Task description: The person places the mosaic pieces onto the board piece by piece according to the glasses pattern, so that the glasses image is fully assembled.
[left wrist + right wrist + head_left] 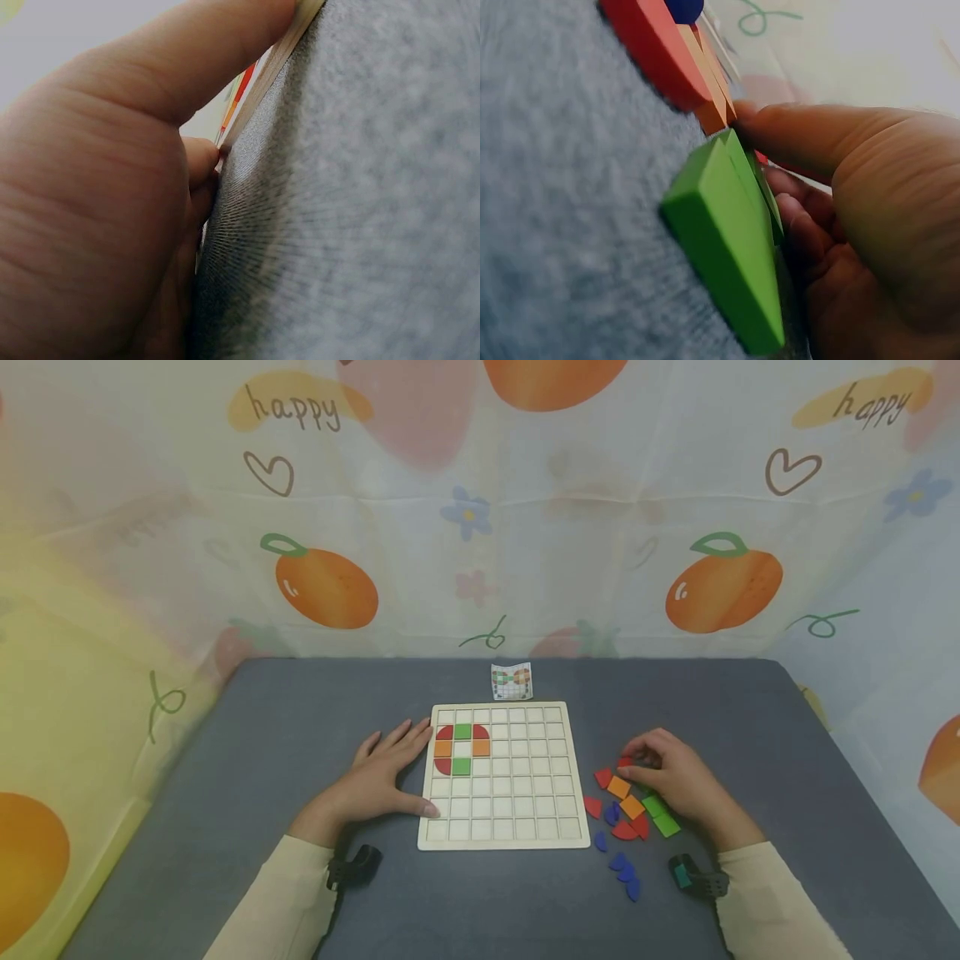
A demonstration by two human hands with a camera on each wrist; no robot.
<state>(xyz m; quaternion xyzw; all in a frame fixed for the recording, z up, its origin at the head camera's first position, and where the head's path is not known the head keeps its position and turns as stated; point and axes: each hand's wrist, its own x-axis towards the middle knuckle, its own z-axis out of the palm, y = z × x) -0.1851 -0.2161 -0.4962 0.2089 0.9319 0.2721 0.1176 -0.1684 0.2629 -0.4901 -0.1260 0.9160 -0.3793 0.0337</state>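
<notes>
My left hand [375, 787] lies spread at the left side of the wooden grid board [517, 807], fingertips at its upper left edge and thumb over the lower left. The left wrist view shows the thumb against the board's rim [281, 56]. On the board's upper left, red rounded pieces, green squares [462, 732] and orange squares [481, 748] form a partial ring around a bare cell. Right of the board, my right hand [678, 781] pinches a red piece [626, 762] between thumb and fingers. Close below that hand lie green squares [727, 225] and orange squares [632, 807].
Red rounded pieces [624, 831] and several blue pieces [626, 872] are scattered between the board and my right wrist. A small printed card [512, 682] with a coloured pattern lies behind the board. A patterned cloth [480, 577] hangs along the grey table's far edge.
</notes>
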